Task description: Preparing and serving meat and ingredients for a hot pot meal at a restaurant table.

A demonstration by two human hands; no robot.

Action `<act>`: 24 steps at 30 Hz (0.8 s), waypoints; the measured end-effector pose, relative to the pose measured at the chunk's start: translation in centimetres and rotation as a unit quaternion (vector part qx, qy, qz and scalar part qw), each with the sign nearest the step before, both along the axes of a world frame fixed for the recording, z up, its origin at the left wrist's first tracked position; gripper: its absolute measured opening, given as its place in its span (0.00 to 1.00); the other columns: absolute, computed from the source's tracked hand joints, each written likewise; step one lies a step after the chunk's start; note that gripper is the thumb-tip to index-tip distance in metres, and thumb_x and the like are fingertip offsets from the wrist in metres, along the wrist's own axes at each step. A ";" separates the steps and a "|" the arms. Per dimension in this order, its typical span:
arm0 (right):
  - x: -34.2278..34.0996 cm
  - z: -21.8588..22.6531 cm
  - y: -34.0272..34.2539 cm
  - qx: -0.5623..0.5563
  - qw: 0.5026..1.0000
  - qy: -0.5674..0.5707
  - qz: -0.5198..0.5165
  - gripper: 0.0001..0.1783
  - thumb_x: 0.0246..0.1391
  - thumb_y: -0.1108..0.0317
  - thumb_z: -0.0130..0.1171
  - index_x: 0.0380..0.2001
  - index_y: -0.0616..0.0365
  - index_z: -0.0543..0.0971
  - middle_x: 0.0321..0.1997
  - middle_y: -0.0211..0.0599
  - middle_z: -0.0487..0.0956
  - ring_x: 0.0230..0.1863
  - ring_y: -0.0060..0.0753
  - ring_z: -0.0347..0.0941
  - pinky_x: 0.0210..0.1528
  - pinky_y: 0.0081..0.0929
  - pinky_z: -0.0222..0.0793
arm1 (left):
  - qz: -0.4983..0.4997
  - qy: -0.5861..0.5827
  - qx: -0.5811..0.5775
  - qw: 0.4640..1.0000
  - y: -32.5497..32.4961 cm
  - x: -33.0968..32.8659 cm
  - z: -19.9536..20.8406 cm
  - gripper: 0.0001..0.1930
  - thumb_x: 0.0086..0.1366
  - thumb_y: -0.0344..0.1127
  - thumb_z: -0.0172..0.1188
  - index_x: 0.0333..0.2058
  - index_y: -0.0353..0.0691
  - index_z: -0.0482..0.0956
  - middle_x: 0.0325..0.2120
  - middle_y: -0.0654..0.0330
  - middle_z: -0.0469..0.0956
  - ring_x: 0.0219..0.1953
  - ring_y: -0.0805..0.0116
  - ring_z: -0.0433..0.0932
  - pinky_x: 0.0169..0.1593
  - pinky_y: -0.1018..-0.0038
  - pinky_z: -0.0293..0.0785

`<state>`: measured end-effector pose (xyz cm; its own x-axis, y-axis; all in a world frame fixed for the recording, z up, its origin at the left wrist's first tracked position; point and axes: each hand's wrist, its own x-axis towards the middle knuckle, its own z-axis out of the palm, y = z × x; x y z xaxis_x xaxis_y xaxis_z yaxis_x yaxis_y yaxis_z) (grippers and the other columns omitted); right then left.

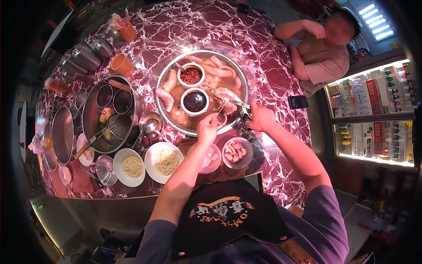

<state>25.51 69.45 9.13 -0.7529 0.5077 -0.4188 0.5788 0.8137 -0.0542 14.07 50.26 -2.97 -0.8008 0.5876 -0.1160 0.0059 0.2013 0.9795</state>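
Observation:
My right hand (260, 118) grips a pair of scissors (240, 104) with dark handles, its metal blades over the right part of a wide round metal pan (161, 72). My left hand (207, 129) is closed at the pan's near rim on a thin stick (221, 108) that points at the same spot as the blades. By their tips lies a chunk of meat (226, 95), partly in broth. Pale sausage-like pieces (212, 69) lie around it. Inside the pan stand a white bowl of red chilli (190, 76) and another of dark sauce (194, 101).
Along the near edge stand two bowls of noodles (132, 166), a bowl of cut meat (236, 152) and a bowl of pale pieces (209, 160). Left is a big pot (97, 128) with a strainer (104, 134). A person (314, 53) leans at the far right near a phone (298, 102).

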 end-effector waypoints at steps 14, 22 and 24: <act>1.7 1.1 3.0 -0.040 0.992 -0.022 0.115 0.31 0.44 0.59 0.65 0.48 0.58 0.62 0.32 0.53 0.81 0.36 0.58 0.79 0.40 0.50 0.73 | 0.014 -0.013 0.026 0.999 0.5 -0.6 -0.3 0.12 0.65 0.30 0.56 0.44 0.33 0.82 0.33 0.54 0.84 0.34 0.71 0.80 0.41 0.75 0.74; 4.2 3.6 4.1 -0.003 0.992 -0.053 0.115 0.27 0.46 0.59 0.61 0.48 0.55 0.65 0.32 0.51 0.81 0.35 0.55 0.79 0.39 0.49 0.73 | 0.012 -0.074 0.019 0.997 -0.2 -1.9 -1.2 0.11 0.65 0.29 0.56 0.43 0.32 0.82 0.37 0.53 0.84 0.41 0.69 0.80 0.48 0.75 0.73; 5.1 4.3 3.9 0.014 0.996 0.023 0.084 0.28 0.46 0.55 0.61 0.48 0.54 0.65 0.34 0.51 0.80 0.36 0.56 0.79 0.39 0.50 0.72 | 0.011 -0.090 0.015 0.996 -0.3 -2.0 -0.9 0.11 0.65 0.29 0.56 0.43 0.32 0.82 0.38 0.53 0.84 0.41 0.69 0.81 0.49 0.75 0.73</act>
<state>30.59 73.33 13.46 -0.8463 0.3839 -0.3692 0.4318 0.9004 -0.0533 12.10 49.91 -3.91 -0.7812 0.5757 -0.2415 -0.1737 0.1711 0.9698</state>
